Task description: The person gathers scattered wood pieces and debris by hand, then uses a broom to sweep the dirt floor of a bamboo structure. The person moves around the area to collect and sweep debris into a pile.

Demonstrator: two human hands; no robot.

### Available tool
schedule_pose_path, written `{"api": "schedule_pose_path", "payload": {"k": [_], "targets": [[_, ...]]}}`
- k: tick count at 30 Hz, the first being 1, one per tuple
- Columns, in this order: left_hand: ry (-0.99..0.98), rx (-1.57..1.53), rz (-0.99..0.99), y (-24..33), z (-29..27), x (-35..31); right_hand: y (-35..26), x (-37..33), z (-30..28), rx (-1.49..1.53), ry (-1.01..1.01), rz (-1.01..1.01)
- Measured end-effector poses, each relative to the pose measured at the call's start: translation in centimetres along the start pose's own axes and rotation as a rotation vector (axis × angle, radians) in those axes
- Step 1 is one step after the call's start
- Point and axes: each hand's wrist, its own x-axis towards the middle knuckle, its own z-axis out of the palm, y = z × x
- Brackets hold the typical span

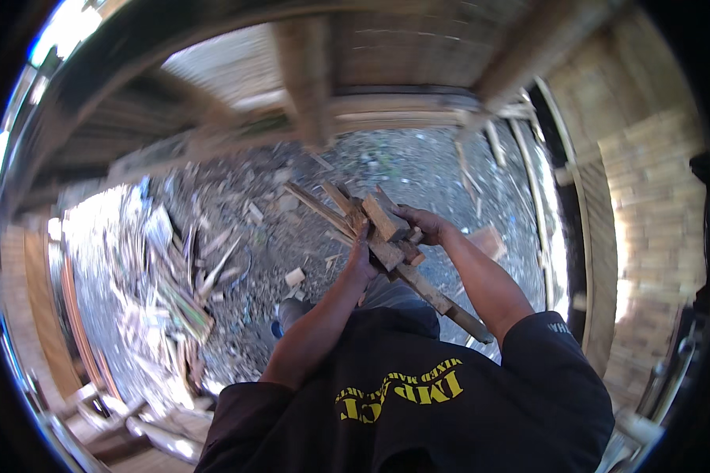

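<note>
A bundle of wood scraps [386,220] is held between my two hands in front of my body. It has short, thick offcuts on top and longer sticks crossing beneath. One long strip [318,206] juts out to the far left, and another [443,303] slants down to the right past my right forearm. My left hand [360,254] is closed round the left side of the bundle, thumb up against the blocks. My right hand [423,225] grips the right side, its fingers partly hidden by the wood.
Splintered wood and debris [181,292] lie heaped on the dirt ground at left. A loose wood block [295,277] sits near my foot, and a flat wood piece [487,243] beyond my right forearm. Timber beams [402,110] cross ahead; a woven bamboo wall [655,213] stands at right.
</note>
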Motion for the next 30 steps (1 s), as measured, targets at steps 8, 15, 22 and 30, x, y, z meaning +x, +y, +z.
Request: {"api": "schedule_pose_path", "payload": {"k": [8, 15, 22, 30], "targets": [[0.161, 0.236, -0.597, -15.6, 7.8, 15.1, 9.5, -16.4, -16.7, 0.536, 0.355, -0.250], [0.098, 0.511, -0.822, -25.9, 12.5, 27.2, 12.2, -24.3, -27.3, 0.759, 0.494, -0.511], [0.121, 0.532, -0.894, -31.2, 19.8, 44.9, 4.7, -26.0, -44.1, 0.821, 0.507, -0.643], [0.197, 0.529, -0.673, -30.3, 31.6, 63.1, -11.8, -25.5, -61.9, 0.744, 0.390, -0.759]]}}
